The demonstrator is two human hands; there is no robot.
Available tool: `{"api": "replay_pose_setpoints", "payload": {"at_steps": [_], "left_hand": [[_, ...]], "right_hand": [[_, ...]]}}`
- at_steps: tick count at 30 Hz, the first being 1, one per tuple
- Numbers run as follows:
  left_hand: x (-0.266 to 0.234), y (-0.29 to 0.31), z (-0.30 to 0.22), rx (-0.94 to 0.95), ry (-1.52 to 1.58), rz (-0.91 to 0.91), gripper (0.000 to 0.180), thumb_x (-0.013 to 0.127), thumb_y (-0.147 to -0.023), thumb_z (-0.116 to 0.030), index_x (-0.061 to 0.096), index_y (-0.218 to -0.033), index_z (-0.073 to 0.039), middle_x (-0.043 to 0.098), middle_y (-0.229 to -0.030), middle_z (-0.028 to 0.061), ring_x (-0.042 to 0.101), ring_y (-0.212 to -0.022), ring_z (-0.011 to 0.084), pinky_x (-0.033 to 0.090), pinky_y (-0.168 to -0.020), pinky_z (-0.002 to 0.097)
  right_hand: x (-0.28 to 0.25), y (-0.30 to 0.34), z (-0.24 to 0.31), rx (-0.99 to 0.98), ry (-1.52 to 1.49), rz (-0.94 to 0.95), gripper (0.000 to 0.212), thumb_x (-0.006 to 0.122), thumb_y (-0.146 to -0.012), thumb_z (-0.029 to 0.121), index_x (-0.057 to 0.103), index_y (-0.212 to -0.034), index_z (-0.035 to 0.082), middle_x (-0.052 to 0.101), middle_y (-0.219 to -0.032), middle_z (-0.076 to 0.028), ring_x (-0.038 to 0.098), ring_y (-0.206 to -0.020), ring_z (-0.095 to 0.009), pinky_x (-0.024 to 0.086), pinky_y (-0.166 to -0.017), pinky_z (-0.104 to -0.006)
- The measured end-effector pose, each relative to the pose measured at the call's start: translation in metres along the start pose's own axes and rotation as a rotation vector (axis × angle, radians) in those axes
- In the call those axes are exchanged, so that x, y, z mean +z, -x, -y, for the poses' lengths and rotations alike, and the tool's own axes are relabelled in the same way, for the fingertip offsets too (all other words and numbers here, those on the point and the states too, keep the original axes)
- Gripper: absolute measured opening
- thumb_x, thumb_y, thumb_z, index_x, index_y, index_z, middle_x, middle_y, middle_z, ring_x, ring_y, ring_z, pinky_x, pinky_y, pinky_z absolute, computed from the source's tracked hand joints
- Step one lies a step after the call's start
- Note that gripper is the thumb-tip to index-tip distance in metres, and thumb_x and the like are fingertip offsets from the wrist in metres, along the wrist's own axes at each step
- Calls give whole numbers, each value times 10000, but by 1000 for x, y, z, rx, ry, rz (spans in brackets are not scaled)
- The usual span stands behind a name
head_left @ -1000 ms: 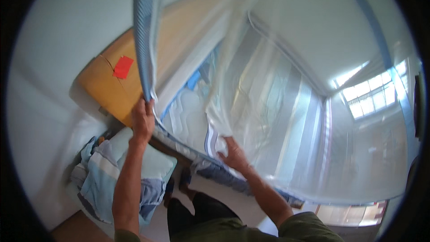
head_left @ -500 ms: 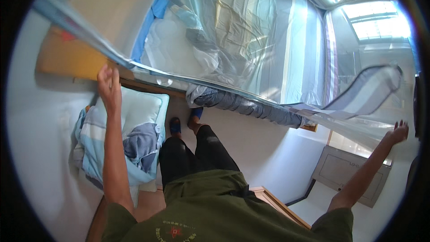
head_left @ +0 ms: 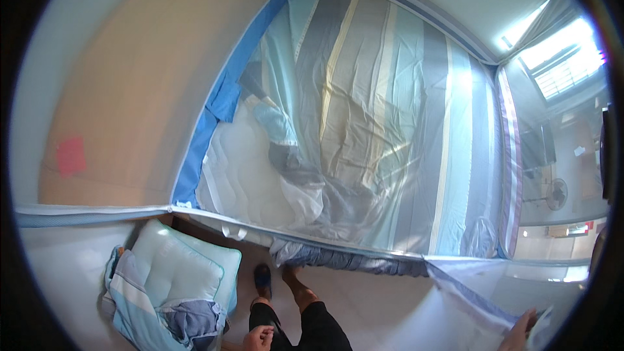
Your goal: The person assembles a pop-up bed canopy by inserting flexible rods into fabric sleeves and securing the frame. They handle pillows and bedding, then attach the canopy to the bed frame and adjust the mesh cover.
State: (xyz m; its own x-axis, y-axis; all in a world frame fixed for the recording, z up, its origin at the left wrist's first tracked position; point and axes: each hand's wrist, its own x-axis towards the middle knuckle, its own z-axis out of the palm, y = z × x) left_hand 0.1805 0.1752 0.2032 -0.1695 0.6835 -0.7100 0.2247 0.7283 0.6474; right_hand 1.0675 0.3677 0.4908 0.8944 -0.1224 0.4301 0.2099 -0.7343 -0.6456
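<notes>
A mosquito net with grey-edged trim (head_left: pixel 471 296) surrounds a bed, and one loose flap hangs outward at the lower right. My right hand (head_left: pixel 519 333) is at the end of that flap, its fingers closed round the trim; part of the hand is cut off by the picture's lower edge. My left hand (head_left: pixel 259 338) is in front of my thigh with fingers curled in and nothing visible in them. Inside the net, a striped sheet (head_left: pixel 403 110) in grey, teal and cream lies wrinkled over a white quilted mattress (head_left: pixel 244 169), bare at its near left corner.
Pale green pillows (head_left: pixel 179 263) and bunched bedding (head_left: pixel 140 299) are stacked low at the left. A tan board (head_left: pixel 156 65) stands beyond the bed's left side. Grey fabric (head_left: pixel 351 261) bunches along the near bed edge. A fan (head_left: pixel 556 194) and a window (head_left: pixel 565 58) are at the right.
Both hands have come down and inward from wide apart. My right hand has gone from open to closed on the net flap, which was swinging loose. The view has tilted up toward the bed.
</notes>
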Motion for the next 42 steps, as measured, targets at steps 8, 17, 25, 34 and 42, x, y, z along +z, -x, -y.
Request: {"api": "replay_pose_setpoints", "payload": {"at_steps": [8,17,25,34,42], "left_hand": [[-16,3,7,-181,8,-174,256,619,-1035,-200,708,-1229,-59,765,-995,129,738,-867,231,587,-797,363],[-34,-73,-25,-205,-75,-89,329,684,-982,-248,711,-1256,-68,737,-1137,191,707,-1045,299,556,-935,414],[-55,-85,-99,-80,30,-314,183,645,-1012,-78,704,-1161,11,763,-937,102,748,-839,170,588,-776,317],[-111,-64,-219,197,70,-605,178,614,-1020,-65,697,-1143,33,754,-949,134,743,-848,213,625,-733,338],[-56,-85,-366,387,249,-515,351,694,-1006,-238,646,-1258,2,694,-1264,138,692,-1145,250,577,-970,382]], "right_hand": [[106,64,-134,322,334,305,433,635,-993,446,629,-1135,37,657,-875,-149,625,-681,-303,534,-596,-486],[232,138,-233,359,191,757,453,688,-992,432,614,-1122,5,639,-777,-148,597,-580,-283,523,-491,-496],[272,369,-169,155,211,1244,441,722,-966,389,627,-1123,-13,658,-846,-128,694,-666,-260,573,-490,-416],[235,530,-69,-708,405,1790,363,715,-897,344,793,-995,3,783,-953,-207,762,-894,-319,582,-842,-427],[210,628,32,-1045,422,1969,385,720,-894,450,790,-1034,98,782,-997,-162,727,-1011,-385,574,-905,-471]]}}
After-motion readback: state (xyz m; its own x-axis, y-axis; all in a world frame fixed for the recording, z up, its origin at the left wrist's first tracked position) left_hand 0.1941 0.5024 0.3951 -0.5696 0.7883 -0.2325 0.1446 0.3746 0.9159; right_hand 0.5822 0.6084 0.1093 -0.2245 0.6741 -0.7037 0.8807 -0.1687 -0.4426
